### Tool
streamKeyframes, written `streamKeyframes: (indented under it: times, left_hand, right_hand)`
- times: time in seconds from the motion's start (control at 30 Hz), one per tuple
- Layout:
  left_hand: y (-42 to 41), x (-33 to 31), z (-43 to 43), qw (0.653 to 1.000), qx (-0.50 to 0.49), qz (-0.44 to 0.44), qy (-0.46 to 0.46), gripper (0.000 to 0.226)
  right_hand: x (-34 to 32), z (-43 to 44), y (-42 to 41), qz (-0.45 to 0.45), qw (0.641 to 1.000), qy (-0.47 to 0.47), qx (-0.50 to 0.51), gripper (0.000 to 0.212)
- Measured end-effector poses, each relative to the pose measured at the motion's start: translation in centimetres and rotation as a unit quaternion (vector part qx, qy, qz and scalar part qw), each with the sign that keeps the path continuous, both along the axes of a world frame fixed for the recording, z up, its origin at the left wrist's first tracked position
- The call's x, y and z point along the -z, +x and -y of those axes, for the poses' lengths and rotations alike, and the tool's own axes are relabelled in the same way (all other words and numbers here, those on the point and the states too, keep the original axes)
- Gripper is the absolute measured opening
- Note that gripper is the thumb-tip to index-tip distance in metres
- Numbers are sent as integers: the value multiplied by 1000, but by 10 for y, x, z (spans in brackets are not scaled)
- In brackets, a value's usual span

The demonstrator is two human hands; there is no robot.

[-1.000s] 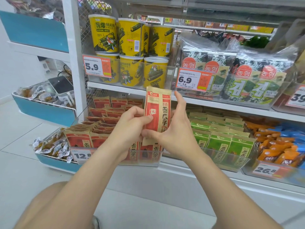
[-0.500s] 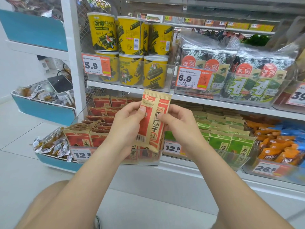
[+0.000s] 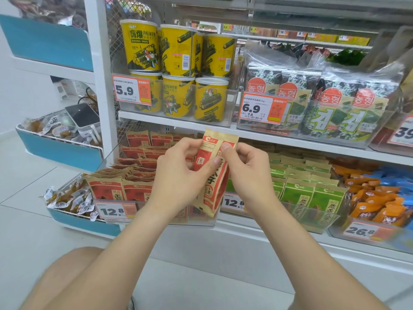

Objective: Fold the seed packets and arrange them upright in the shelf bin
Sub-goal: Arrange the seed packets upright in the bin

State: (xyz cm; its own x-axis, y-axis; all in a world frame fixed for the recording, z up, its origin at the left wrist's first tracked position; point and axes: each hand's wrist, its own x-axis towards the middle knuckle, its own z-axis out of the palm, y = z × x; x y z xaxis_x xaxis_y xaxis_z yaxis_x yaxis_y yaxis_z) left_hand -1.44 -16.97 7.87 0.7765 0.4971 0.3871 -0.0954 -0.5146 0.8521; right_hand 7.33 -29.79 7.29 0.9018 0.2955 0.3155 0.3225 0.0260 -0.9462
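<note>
The packet (image 3: 213, 186) is pinched from both sides: the thumb of the left hand (image 3: 178, 175) is pressed on its front with the fingers curled behind, and its upper right edge is gripped by the fingertips of the right hand (image 3: 248, 173). The packet is held slightly tilted, top leaning right, with its left side folded lengthwise over the red front. It is held in the air just in front of the clear bin (image 3: 199, 222) – there, more red packets (image 3: 105, 191) are stood in rows behind a 12.8 price tag (image 3: 115, 210). Green packets (image 3: 299, 194) are stood in the next bin to the right – yellow cans (image 3: 140, 45) are stacked on the shelf above
</note>
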Motion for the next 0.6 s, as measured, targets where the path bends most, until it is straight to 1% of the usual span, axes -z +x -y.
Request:
streamKeyframes:
  times: [0.07,0.1,0.17,0.27,0.33,0.4,0.43,0.5,0.6]
  left_hand:
    - [1,2,1,1000,-22,0,19,28]
    - [2,4,3,999,-35,7,26,24]
    - [1,7,8,997,-50,27,51,22]
    - [0,11,9,990,-43,40,127,19]
    - [0,13,9,989,-36,35,141,19]
    - [3,14,9,992,-34,25,120,20]
    - [4,14,8,995,-33,21,95,21]
    - [7,11,4,1000,-9,13,16,23]
    - [7,3,-4,993,54,-14,-100,21]
  right_hand:
    - [2,-2,0,46,999,-11,5,26]
    - [3,-3,-1,78,997,-23,8,30]
    - [5,-6,-4,125,991,-40,12,32]
    - [5,-2,-3,149,987,-50,22,34]
    - [4,1,-3,169,983,-60,24,35]
    - [3,2,-6,188,979,-71,23,36]
    - [4,1,-7,190,979,-70,20,37]
    - [6,-2,-8,176,983,-57,17,39]
    - [5,-1,-2,120,992,-33,8,40]
